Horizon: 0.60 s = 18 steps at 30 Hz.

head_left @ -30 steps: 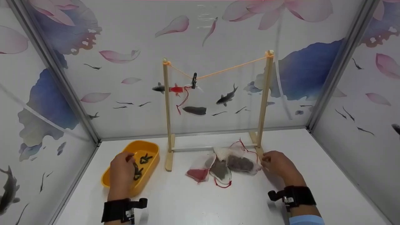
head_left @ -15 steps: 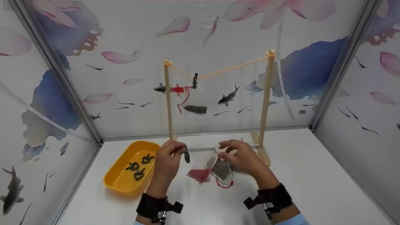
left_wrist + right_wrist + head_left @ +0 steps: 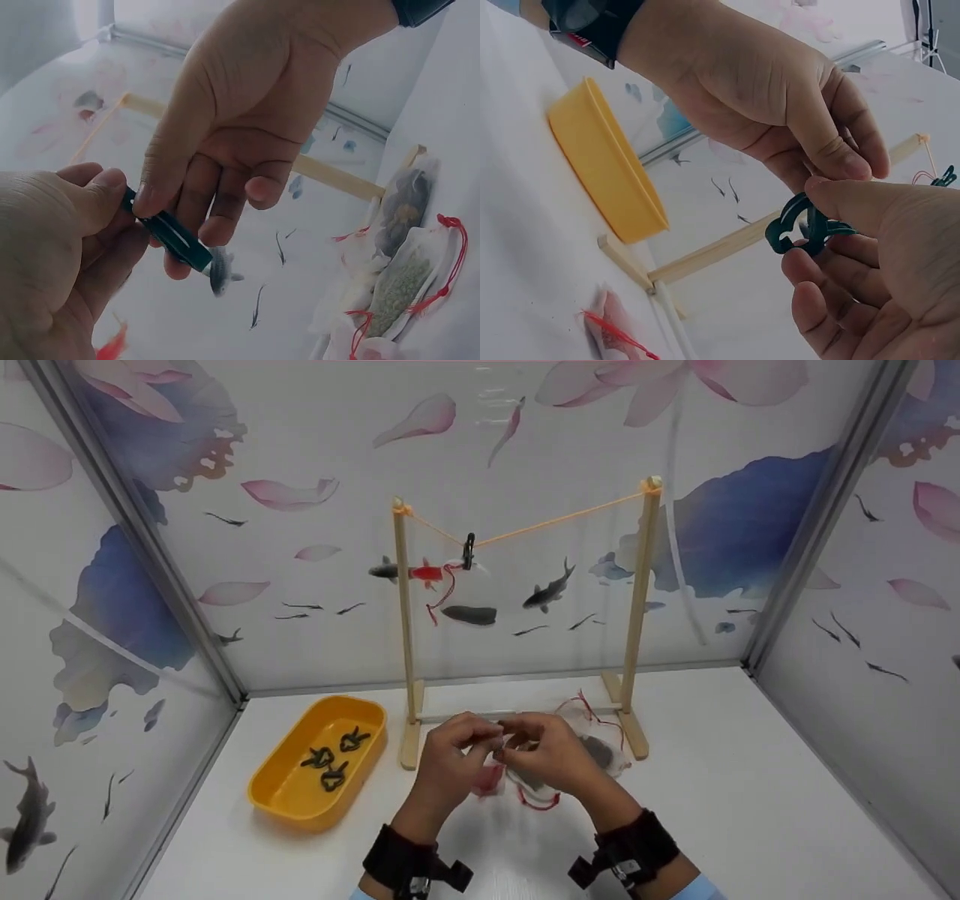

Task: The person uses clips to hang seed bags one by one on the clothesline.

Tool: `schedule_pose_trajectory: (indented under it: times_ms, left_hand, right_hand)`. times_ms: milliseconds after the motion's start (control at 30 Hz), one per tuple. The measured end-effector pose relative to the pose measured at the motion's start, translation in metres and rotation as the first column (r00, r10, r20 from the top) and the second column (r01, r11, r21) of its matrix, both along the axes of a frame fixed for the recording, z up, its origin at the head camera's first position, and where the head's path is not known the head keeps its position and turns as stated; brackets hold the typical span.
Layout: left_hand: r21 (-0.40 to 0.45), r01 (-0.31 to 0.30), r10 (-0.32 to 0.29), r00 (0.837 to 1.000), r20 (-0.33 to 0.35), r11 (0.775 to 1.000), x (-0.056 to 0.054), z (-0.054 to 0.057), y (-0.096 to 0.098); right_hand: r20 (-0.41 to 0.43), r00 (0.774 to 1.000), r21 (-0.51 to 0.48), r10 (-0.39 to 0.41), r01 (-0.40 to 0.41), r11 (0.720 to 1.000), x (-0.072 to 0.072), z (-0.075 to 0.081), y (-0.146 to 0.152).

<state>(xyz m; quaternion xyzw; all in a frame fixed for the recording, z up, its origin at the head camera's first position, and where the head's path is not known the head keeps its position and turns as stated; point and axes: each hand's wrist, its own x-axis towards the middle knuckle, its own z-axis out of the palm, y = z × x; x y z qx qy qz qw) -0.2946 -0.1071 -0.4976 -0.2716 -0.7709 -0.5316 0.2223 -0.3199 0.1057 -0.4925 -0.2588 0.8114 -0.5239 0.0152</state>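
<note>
In front of the frame, my left hand [image 3: 455, 754] and right hand [image 3: 551, 754] meet fingertip to fingertip. Between them is a green plastic clip [image 3: 176, 240] with a curved, claw-like end, which the right wrist view shows best. My right thumb and fingers pinch its body; the left thumb and forefinger pinch its other end. Below and behind the hands lie drawstring mesh pouches: one with pink contents [image 3: 487, 781], one with green flakes [image 3: 397, 296], one with dark lumps [image 3: 405, 210]. My hands partly hide these pouches in the head view.
A yellow tray [image 3: 262, 804] on the left contains three clips [image 3: 334, 776]. Behind stands a wooden frame [image 3: 639, 607] with an orange cord [image 3: 562, 520] between its posts. From the cord a clip [image 3: 469, 551] suspends a sheer pouch [image 3: 469, 616]. Printed panels enclose the white table.
My left hand has brought a clip out of the tray and rightward to the middle. The right hand has come left from beside the pouches, and its fingers now hold the clip too.
</note>
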Motion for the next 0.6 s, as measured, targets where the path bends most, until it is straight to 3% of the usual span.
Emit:
schedule_pose_trajectory:
  times_ms: [133,433,600]
  left_hand:
    - [0.020,0.020,-0.021,0.996,0.082,1.000,0.002,0.000,0.002]
    - [-0.015,0.003,-0.002,0.998,0.059,1.000,0.000,-0.004,-0.001]
    - [-0.010,-0.047,0.048,0.989,0.143,0.999,-0.004,-0.009,0.001]
  right_hand:
    - [-0.006,1.000,-0.066,-0.024,0.024,0.998,0.000,0.001,0.002]
    - [0.011,1.000,-0.166,-0.010,0.011,0.986,0.001,0.007,0.009]
    - [0.020,0.999,-0.217,-0.026,0.030,0.976,0.000,0.009,0.013]
